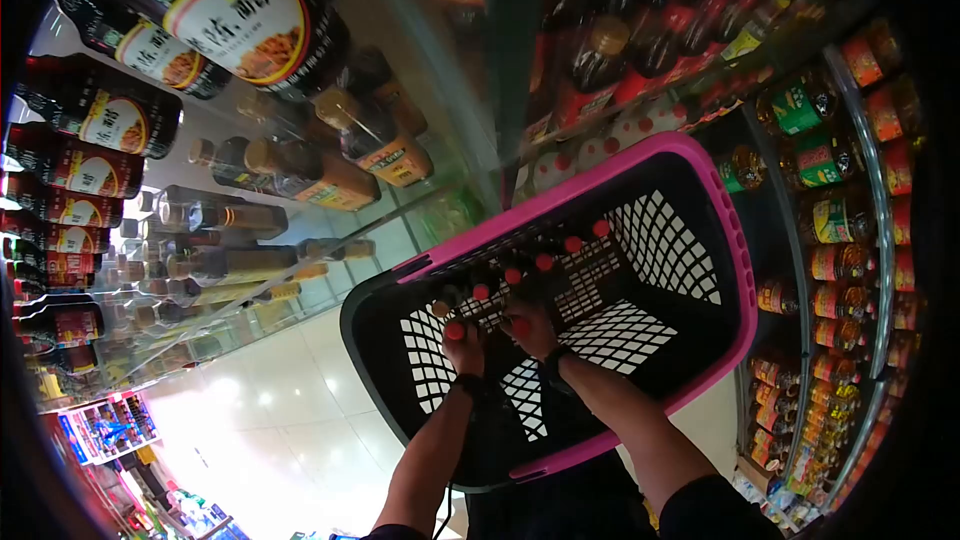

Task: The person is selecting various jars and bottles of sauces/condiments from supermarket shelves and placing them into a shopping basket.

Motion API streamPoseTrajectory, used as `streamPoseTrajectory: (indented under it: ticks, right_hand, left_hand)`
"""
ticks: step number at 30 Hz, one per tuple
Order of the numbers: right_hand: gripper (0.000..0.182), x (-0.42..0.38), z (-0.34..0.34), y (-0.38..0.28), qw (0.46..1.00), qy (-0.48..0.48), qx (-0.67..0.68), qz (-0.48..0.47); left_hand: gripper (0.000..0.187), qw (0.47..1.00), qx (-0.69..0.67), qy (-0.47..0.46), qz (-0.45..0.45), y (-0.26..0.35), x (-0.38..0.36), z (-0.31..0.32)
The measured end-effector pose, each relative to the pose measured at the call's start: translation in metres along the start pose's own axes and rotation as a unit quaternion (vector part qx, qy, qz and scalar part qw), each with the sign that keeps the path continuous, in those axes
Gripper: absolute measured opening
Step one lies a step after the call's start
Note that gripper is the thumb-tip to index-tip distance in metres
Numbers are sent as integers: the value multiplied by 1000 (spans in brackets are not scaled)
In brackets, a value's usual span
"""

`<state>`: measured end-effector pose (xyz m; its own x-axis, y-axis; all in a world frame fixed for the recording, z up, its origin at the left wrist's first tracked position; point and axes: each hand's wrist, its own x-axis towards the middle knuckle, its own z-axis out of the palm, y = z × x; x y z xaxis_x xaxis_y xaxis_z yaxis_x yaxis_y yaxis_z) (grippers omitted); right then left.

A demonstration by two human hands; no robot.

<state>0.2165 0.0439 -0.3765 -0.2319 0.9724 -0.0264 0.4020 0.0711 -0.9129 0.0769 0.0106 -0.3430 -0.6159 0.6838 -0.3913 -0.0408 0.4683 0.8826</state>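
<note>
A black basket with a pink rim (716, 180) fills the middle of the view, with both forearms reaching down into it. Inside, my left hand (464, 348) is wrapped round a dark bottle with a red cap (455, 331). Close beside it, my right hand (530, 328) grips another red-capped bottle (520, 326). Several more dark bottles with red caps (544, 262) stand in a row along the basket's far side. One bottle near my left hand has a brown cap (441, 309).
Glass shelves (300, 295) with dark bottles and large labelled jars (245, 15) rise at the left. Red-capped bottles (600, 50) crowd a shelf beyond the basket. Oil bottles (840, 215) line curved shelving at the right. Pale tiled floor (290, 410) shows at lower left.
</note>
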Motion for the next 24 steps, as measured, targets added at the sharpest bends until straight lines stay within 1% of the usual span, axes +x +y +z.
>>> streamPoseTrajectory:
  ticks: [1,3,4,5,7,10,11,13,14,16,17,19,20,22,23,24]
  right_hand:
    - [27,2,3,6,1000,-1,1,-13]
    - [28,0,9,16,1000,0,-2,0]
    - [29,-1,12,20,1000,1,-6,12]
    - [29,-2,15,24,1000,0,-6,14]
    - [33,-3,20,27,1000,13,14,-1]
    - [35,0,28,24,998,37,50,-22]
    - [35,0,30,23,998,36,49,-21]
    - [36,-1,37,23,999,48,20,3]
    - [36,-2,39,23,999,48,19,3]
    - [37,-3,43,20,996,58,53,44]
    - [37,-3,45,19,996,57,53,44]
    - [35,-4,50,18,997,62,22,36]
    - [35,-3,54,17,997,61,21,36]
    - [35,-2,62,14,996,81,-23,40]
    - [35,-1,65,14,996,80,-24,40]
    - [34,1,68,15,995,82,6,54]
  left_hand:
    - [14,1000,1,-1,-2,-8,4,0]
    - [17,993,90,21,77,-27,14,3]
    - [15,996,64,31,57,-35,16,5]
    - [15,996,65,30,55,-43,15,5]
    - [15,990,82,47,102,-28,9,4]
    - [16,987,89,69,118,-30,12,3]
    - [16,987,88,69,116,-31,13,3]
    - [16,979,121,65,148,-36,19,3]
    - [16,979,121,65,148,-39,21,3]
    - [13,981,85,63,159,-41,22,3]
    - [13,982,85,63,159,-42,22,3]
    - [20,988,117,44,87,-40,21,2]
    - [20,988,117,45,86,-41,22,2]
    - [19,988,108,30,106,-44,23,3]
    - [19,988,108,31,105,-45,23,3]
    - [19,985,109,26,127,-45,24,4]
